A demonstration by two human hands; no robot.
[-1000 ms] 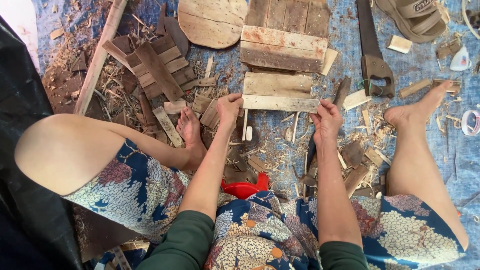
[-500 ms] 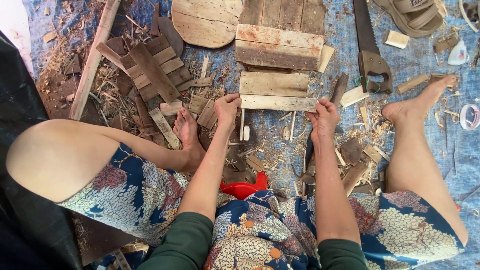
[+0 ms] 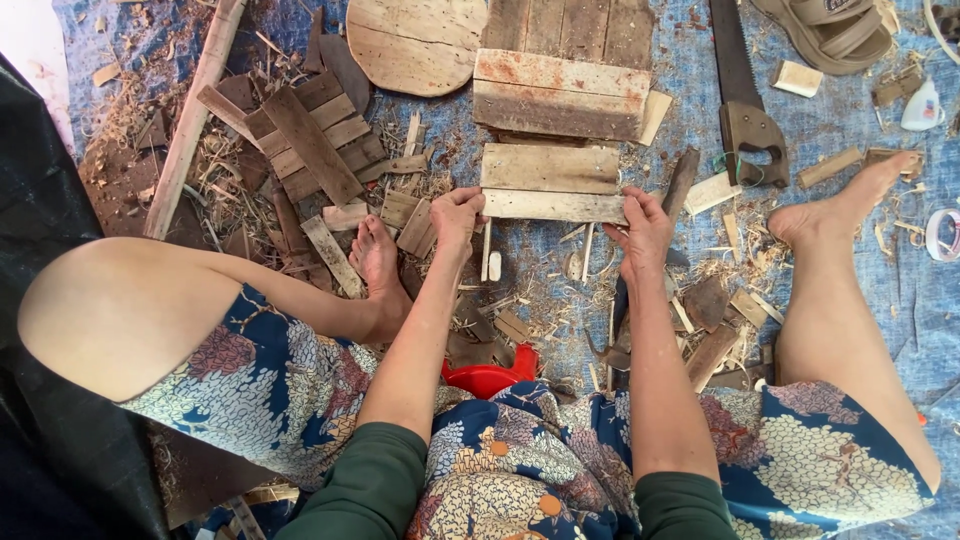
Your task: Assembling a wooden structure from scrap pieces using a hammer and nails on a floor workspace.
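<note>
Now the left hand (image 3: 458,212) is pinching the left end of a narrow wooden slat (image 3: 553,206) and the right hand (image 3: 645,225) is grasping its right end, both clenched on it at the centre of the frame. The slat is lying flat on the blue tarp (image 3: 905,330), touching the lower edge of a wider plank (image 3: 550,168) just above it. It looks like the lining-up step: the next move is calling for both ends flush with that plank. A handsaw (image 3: 745,110) is resting at upper right, a round wooden disc (image 3: 415,42) at top centre
</note>
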